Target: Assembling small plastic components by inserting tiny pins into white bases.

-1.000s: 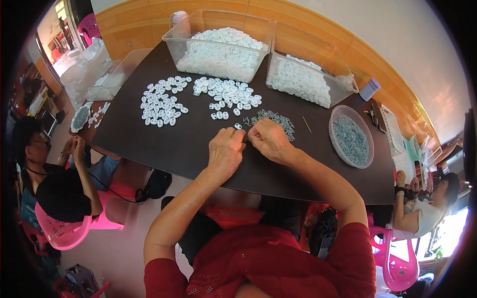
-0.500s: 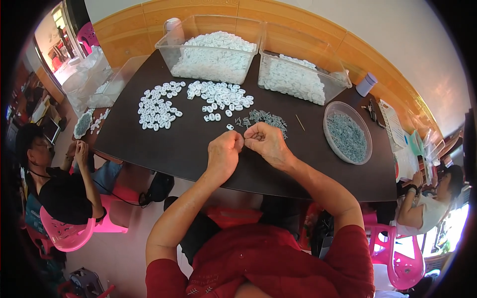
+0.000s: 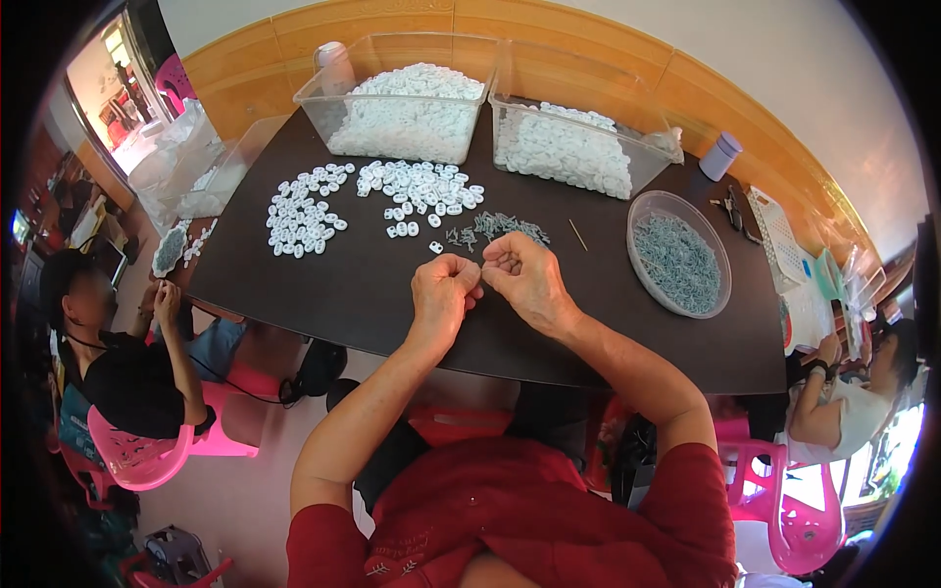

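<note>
Close together over the front middle of the dark table (image 3: 343, 294), both hands are closed with fingertips pinched. What sits between the fingers of my left hand (image 3: 444, 294) is too small and hidden to name. My right hand (image 3: 532, 284) also pinches something I cannot make out, its fingertips almost touching the left ones. Just beyond them lies a loose pile of small grey screw-like pieces (image 3: 512, 228). One white oval two-holed piece (image 3: 436, 247) lies near my left fingers. Farther off are two spreads of such white pieces (image 3: 304, 220), (image 3: 417, 183).
Two clear bins (image 3: 402, 127), (image 3: 564, 152) of white pieces stand along the wall. At right are a round tub (image 3: 679, 257) of grey pieces, a thin stick (image 3: 577, 234) and a purple bottle (image 3: 720, 157). People sit at left (image 3: 127, 363) and right (image 3: 843, 412).
The view has shifted slightly, so the table items appear a little farther left. My hands stay together and pinched, with small finger movements.
</note>
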`<state>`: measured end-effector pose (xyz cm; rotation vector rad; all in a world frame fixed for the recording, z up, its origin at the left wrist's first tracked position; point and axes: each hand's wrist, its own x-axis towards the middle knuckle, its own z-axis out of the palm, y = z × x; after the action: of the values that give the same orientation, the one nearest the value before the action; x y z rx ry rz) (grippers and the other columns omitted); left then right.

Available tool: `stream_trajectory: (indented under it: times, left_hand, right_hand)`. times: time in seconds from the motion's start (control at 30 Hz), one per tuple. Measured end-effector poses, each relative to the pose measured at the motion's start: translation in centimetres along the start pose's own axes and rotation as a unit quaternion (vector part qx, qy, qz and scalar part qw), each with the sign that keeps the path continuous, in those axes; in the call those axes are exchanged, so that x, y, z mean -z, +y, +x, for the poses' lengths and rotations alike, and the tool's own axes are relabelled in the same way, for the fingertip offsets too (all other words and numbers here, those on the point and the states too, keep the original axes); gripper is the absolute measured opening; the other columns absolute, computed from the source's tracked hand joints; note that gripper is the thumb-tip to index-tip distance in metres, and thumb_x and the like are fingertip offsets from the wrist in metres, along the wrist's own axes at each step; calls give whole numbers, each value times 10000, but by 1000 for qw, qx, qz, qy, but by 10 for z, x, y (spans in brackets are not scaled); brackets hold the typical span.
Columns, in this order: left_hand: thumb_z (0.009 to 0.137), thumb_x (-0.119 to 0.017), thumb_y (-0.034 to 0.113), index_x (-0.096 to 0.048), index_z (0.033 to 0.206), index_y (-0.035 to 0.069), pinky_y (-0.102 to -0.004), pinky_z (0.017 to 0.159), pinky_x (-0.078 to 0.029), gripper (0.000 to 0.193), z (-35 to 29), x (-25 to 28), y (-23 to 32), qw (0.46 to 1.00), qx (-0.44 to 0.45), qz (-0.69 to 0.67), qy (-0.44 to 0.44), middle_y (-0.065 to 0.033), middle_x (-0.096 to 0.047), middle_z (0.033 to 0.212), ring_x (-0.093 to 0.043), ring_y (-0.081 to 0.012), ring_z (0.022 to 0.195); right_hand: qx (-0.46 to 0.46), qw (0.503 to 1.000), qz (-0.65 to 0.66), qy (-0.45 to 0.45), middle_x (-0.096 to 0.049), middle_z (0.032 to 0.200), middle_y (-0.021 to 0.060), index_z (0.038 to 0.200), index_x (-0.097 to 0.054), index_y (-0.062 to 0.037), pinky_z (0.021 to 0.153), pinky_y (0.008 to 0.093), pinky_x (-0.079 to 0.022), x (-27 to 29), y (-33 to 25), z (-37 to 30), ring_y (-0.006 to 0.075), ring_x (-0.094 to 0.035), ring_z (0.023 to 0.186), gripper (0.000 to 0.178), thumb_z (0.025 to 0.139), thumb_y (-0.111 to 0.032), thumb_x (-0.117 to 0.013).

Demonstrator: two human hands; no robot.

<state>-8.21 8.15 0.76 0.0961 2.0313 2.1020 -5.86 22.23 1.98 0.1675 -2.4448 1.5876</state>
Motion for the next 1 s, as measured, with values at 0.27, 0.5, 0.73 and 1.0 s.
stream_trajectory:
  times: [0.27,0.5,0.73,1.0]
  left_hand:
    - [830,-591,141,-605,723,-11,-215,386,-355,187,12,-2,2,991,-33,128,5,-60,-567,580,-471,-86,437]
    - [848,-582,142,-599,732,-9,-214,357,-342,192,6,2,3,999,32,24,5,-66,-571,603,-461,-83,430]
    - [907,-576,175,-582,766,8,-205,370,-351,219,-11,1,-6,989,54,-133,-39,-61,-573,619,-466,-85,441]
    - [897,-588,195,-600,740,19,-198,361,-340,236,-16,10,-9,995,11,-77,-55,-38,-579,606,-463,-60,433]
  right_hand:
    - [152,980,-124,23,-576,803,88,951,-570,0,624,261,-489,5,11,5,149,-569,674,198,765,37,-627]
    - [219,957,-191,15,-577,826,118,888,-573,-16,714,411,-447,10,29,24,310,-541,831,176,722,28,-617]
    - [118,988,-89,-50,-584,744,83,795,-627,-32,670,352,-440,7,-2,-2,248,-543,741,82,722,-49,-661]
    - [112,991,-53,-39,-550,688,57,771,-620,-14,596,315,-423,6,-5,-10,190,-514,651,60,735,-36,-662]
